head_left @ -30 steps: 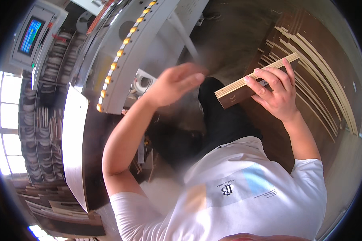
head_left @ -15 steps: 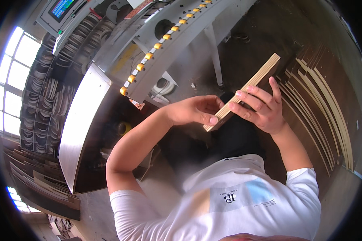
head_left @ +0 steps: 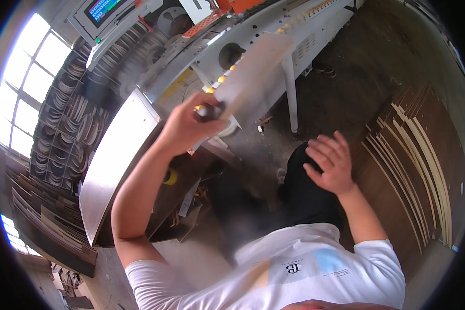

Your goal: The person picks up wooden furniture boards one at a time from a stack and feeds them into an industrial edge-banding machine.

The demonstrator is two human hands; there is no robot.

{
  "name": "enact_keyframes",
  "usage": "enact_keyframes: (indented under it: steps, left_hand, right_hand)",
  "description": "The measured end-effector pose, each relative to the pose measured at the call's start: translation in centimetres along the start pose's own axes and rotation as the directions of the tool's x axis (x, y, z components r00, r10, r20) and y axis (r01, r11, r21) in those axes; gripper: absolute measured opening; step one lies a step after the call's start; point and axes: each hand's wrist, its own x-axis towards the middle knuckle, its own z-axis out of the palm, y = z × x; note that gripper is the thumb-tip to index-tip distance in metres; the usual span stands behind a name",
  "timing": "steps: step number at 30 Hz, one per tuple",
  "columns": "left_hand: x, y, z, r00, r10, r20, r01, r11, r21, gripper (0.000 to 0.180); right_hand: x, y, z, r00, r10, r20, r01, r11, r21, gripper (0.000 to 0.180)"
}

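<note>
My left hand [head_left: 188, 126] grips the near end of a narrow plywood board [head_left: 256, 70], thumb on one side and fingers on the other. The board's pale broad face is smeared by motion. It slants up and away, crossing in front of the row of yellow rollers [head_left: 210, 90] along the grey machine's edge; I cannot tell whether it touches them. My right hand [head_left: 331, 164] holds nothing. Its slightly blurred fingers are apart, above my dark trouser leg and well away from the board.
A white-topped table [head_left: 120, 155] stands at left. Behind it is a rack [head_left: 62, 124] of coiled strips. The machine's control screen [head_left: 103, 10] is at the far left. At right lie several long wooden strips [head_left: 431, 170] on brown panels. A machine leg [head_left: 290, 98] reaches the floor.
My left hand has carried the board forward and left, up to the machine's rollers, turning its broad face into view. My right hand has let go of the board and dropped back.
</note>
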Motion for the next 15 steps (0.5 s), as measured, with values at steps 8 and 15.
enact_keyframes:
  steps: [8,15]
  left_hand:
    - [7.2,-9.3,-10.5,0.954,-0.010,-0.298,0.121,0.926,0.356,0.051]
    - [12.0,-16.5,-12.8,0.956,0.062,-0.287,0.109,0.832,0.544,0.051]
  right_hand:
    - [-12.1,0.6,10.8,0.879,0.191,0.437,-0.309,0.926,0.217,0.038]
    - [-11.6,0.9,10.6,0.862,0.257,0.437,-0.380,0.898,0.221,0.032]
